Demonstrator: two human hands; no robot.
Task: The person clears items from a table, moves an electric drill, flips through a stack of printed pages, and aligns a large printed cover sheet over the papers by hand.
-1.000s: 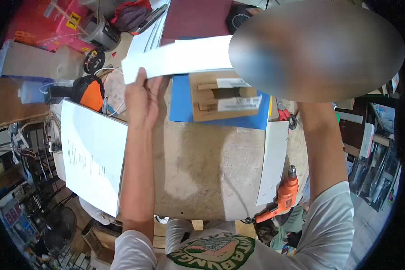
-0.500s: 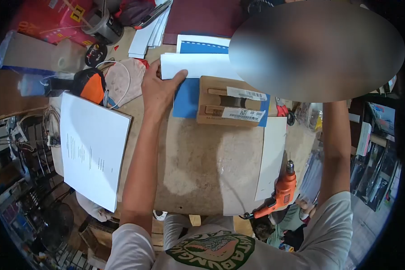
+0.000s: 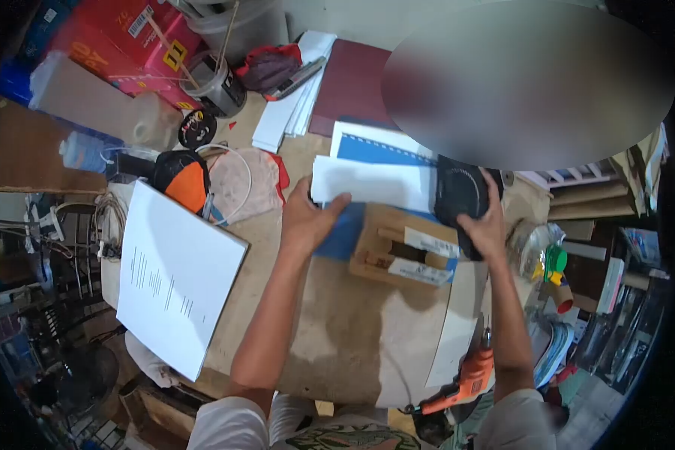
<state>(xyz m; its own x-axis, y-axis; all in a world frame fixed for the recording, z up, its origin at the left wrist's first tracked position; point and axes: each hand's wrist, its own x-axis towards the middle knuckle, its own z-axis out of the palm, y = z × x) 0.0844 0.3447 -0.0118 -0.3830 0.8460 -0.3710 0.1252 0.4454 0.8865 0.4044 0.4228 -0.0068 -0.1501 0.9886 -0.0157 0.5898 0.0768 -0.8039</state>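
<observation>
My left hand (image 3: pixel 307 221) grips the left end of a white paper stack (image 3: pixel 375 182), thumb on top and fingers behind. My right hand (image 3: pixel 487 223) is closed round a black object (image 3: pixel 457 191) with a curved light line on it, at the stack's right end; its kind is unclear. In front of the stack a brown cardboard box (image 3: pixel 405 247) with white labels and a slot rests on a blue sheet (image 3: pixel 334 238). Behind the stack lies a blue booklet (image 3: pixel 382 152) with a row of holes along its edge.
An orange drill (image 3: pixel 472 377) lies at the front right, beside a pale strip (image 3: pixel 454 337). On the left is a printed paper stack (image 3: pixel 176 277). Farther back are an orange-and-black tape measure-like item (image 3: pixel 184 182), a pink cloth (image 3: pixel 240 184) and a maroon folder (image 3: pixel 349 86).
My right hand has come in from the right, bringing the black object to the paper stack. My left hand stays on the stack's left end. The camera view has shifted.
</observation>
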